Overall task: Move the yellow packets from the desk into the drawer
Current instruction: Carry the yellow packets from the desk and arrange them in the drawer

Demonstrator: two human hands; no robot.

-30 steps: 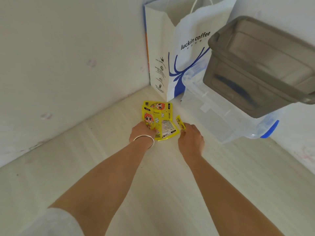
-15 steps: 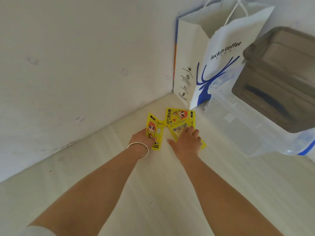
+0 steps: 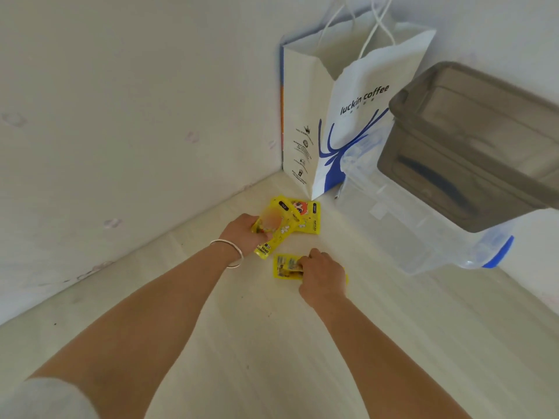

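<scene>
My left hand (image 3: 243, 232), with a silver bangle on the wrist, grips a yellow packet (image 3: 273, 229) and holds it tilted just above the pale desk (image 3: 272, 343). Behind it another yellow packet (image 3: 307, 217) with a cartoon face lies flat near the corner. My right hand (image 3: 322, 275) curls over a third yellow packet (image 3: 286, 266) lying on the desk and pinches its right part; a yellow edge shows past the hand's right side. No drawer is in view.
A white and blue paper bag (image 3: 341, 116) stands in the corner of the white walls. A clear plastic bin (image 3: 402, 225) with blue clips sits to its right, and a grey lidded box (image 3: 472, 146) rests on top.
My left hand has lifted its packet off the desk. My right hand has dragged its packet toward me, away from the packet that stays by the corner.
</scene>
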